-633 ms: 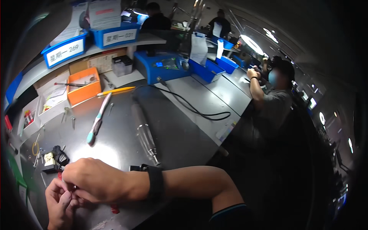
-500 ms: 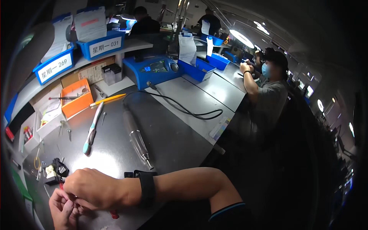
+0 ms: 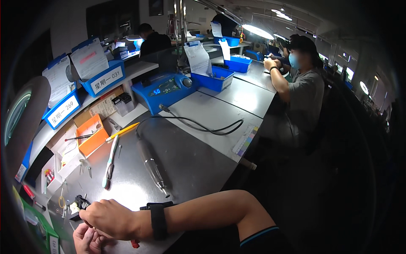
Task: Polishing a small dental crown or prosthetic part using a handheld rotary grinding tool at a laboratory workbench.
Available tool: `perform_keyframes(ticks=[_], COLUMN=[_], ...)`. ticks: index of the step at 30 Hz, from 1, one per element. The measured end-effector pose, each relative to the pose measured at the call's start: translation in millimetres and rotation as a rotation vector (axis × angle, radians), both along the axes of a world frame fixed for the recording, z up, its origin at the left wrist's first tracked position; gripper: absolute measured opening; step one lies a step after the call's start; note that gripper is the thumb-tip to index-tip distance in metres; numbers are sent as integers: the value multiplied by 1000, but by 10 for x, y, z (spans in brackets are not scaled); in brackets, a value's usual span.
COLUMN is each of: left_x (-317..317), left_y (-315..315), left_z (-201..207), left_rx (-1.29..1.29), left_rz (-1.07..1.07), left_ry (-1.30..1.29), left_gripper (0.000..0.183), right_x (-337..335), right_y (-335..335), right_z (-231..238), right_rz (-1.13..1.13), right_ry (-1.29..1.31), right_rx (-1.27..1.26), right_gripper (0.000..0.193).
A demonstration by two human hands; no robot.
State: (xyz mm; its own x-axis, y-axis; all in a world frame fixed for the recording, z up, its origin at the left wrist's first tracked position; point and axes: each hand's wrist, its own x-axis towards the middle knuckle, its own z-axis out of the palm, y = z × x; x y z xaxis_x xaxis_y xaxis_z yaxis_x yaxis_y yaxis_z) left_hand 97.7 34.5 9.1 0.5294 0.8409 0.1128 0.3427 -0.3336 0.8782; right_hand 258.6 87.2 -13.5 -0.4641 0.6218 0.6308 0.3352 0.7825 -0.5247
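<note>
My right hand (image 3: 111, 218) reaches across the bench from the right, a black band (image 3: 159, 221) round its wrist. Its fingers are curled closed and meet the fingertips of my left hand (image 3: 86, 240), which is pinched below it at the lower edge. Whatever sits between the fingertips is hidden. Just beyond my knuckles is a small black holder with a cream-coloured block (image 3: 75, 208). A red scrap (image 3: 135, 244) pokes out under my right wrist. A rotary handpiece (image 3: 153, 168) lies farther off, with a toothbrush (image 3: 111, 163) to its left.
The handpiece's cable runs to a blue control box (image 3: 164, 91). A yellow pencil (image 3: 122, 131) lies beside an orange tray (image 3: 92, 135). Blue bins (image 3: 102, 80) with papers stand on the shelf. A green bin (image 3: 44, 224) is at lower left. A masked co-worker (image 3: 302, 89) sits at right.
The whole view has shifted and tilted slightly, bringing more of the green bin into sight. My hands stay together, fingers closed, in much the same spot on the bench.
</note>
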Motion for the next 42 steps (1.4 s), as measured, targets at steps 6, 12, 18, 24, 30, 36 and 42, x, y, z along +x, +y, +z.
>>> perform_keyframes(ticks=[6,12,18,24,30,36,42], left_x=[-43,-56,-26,-200,-170,362,1383], left_y=[38,207,216,95,-310,-1041,-1692], left_z=[-132,-286,-291,-211,176,648,-949], left_rx=[11,-357,-339,-190,60,104,-763], left_rz=[120,306,273,458,482,-259,-344], left_ry=[-81,-541,-547,-445,-408,-45,-413], left_gripper=[24,22,17,13,21,10,13], right_x=[-39,-61,151,1452,2838,2971,2631], right_y=[-9,-56,-215,-901,-1349,-839,-2338], right_z=[-45,39,151,324,-773,-1313,-458], right_rz=[-18,0,-41,-517,-1496,-1394,-643], right_ry=[-77,-145,-94,167,229,-252,44], right_rx=[76,96,199,126,13,359,-920], right_gripper=[24,24,23,13,13,7,56])
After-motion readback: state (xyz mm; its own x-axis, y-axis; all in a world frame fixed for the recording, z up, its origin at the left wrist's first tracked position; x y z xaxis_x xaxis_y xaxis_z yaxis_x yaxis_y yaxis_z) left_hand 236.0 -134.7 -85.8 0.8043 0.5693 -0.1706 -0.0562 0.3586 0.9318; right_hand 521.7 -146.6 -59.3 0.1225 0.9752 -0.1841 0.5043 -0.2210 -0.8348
